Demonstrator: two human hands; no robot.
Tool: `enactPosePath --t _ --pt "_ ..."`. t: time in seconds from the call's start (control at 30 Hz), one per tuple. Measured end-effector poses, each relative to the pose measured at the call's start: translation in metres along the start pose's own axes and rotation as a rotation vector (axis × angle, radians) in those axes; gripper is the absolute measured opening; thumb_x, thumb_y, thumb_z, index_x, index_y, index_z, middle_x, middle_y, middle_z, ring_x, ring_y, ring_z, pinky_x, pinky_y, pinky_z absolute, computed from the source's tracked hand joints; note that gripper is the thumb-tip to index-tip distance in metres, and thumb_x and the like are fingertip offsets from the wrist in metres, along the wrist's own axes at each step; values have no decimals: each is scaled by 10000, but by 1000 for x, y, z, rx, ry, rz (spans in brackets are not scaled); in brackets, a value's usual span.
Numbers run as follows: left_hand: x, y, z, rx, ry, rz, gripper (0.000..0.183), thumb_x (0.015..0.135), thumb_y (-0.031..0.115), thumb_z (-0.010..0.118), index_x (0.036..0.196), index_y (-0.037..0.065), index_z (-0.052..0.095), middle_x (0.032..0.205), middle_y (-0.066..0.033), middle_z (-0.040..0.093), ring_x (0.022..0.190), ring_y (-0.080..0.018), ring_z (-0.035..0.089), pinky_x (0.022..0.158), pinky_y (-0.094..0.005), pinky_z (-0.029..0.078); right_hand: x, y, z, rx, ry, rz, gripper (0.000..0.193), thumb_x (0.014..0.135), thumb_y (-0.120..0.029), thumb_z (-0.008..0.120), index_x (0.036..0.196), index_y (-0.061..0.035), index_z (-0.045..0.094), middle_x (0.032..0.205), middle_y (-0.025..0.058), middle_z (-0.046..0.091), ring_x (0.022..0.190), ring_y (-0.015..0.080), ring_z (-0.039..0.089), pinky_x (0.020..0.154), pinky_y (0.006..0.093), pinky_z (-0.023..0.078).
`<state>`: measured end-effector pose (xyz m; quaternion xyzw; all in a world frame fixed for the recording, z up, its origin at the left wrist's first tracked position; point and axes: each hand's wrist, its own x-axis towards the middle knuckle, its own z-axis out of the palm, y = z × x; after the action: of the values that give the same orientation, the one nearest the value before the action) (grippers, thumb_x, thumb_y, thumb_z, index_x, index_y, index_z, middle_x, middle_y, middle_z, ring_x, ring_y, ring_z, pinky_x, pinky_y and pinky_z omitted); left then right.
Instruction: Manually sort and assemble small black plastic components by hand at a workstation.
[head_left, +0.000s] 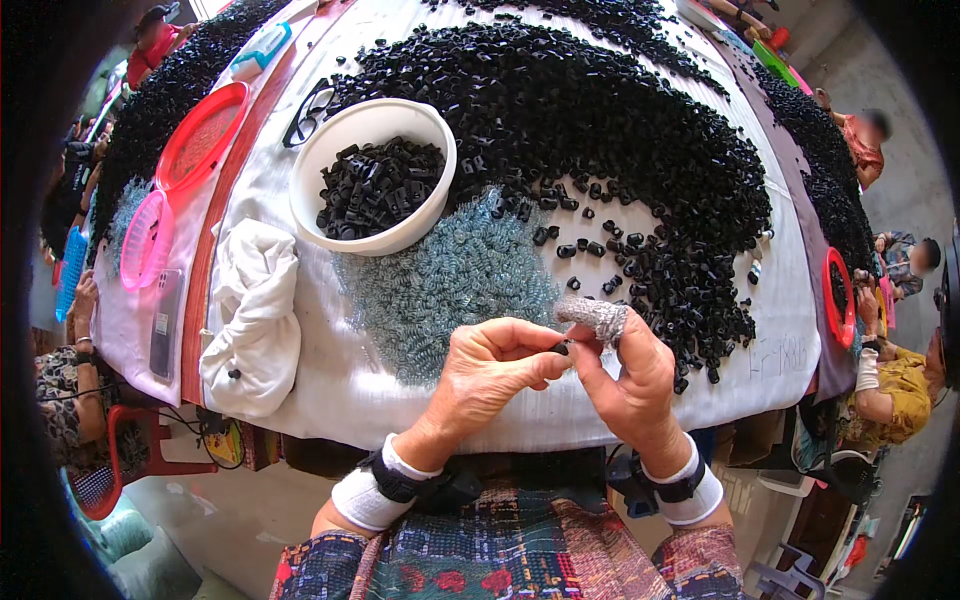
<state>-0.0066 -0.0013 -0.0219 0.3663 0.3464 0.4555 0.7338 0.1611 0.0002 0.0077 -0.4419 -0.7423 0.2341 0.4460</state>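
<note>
Both the left hand (490, 370) and the right hand (632, 380) pinch one small black plastic piece (561, 348) between closed fingertips above the white cloth-covered table (330, 390).

Small black part (561, 348), pinched between fingertips

A white bowl (372, 175) at eleven o'clock holds black plastic pieces (378, 186); a black heap (600, 110) arcs toward one o'clock over the white cloth (340, 380). Pale blue-grey springs (450, 280) lie at centre. A grey knitted finger cover (597, 318) sits on the right hand (630, 385). At ten o'clock lie a red tray (200, 135) and a pink tray (145, 240).
</note>
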Motion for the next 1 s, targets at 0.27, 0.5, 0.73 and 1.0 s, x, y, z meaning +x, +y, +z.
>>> enactPosePath --t 0.27,0.5,0.73,1.0 --pt "-1 -2 -1 -10 26 58 229 789 73 733 987 -16 660 858 -69 680 760 -98 635 642 -217 522 -1 -2 0 -34 34 -101 263 743 88 652 995 15 634 840 112 634 675 193 615 612 271 496" --pt "-2 5 0 5 61 -6 193 785 36 719 960 -22 660 840 -96 679 749 -132 646 648 -246 540 0 5 -12 -4 215 108 236 797 88 597 1020 15 627 894 102 666 787 147 644 699 256 500" --pt "-1 5 -1 -36 66 -26 173 787 27 707 948 -18 661 849 -97 683 739 -140 654 637 -245 539 12 31 -14 -151 98 229 130 825 53 572 947 22 603 816 122 623 685 176 628 607 276 493" --pt "0 5 -6 -58 49 -28 172 789 34 708 948 -15 662 855 -99 682 735 -139 653 629 -244 538 11 54 -2 -595 -36 35 163 733 28 611 891 11 572 829 154 603 792 326 589 696 392 485"
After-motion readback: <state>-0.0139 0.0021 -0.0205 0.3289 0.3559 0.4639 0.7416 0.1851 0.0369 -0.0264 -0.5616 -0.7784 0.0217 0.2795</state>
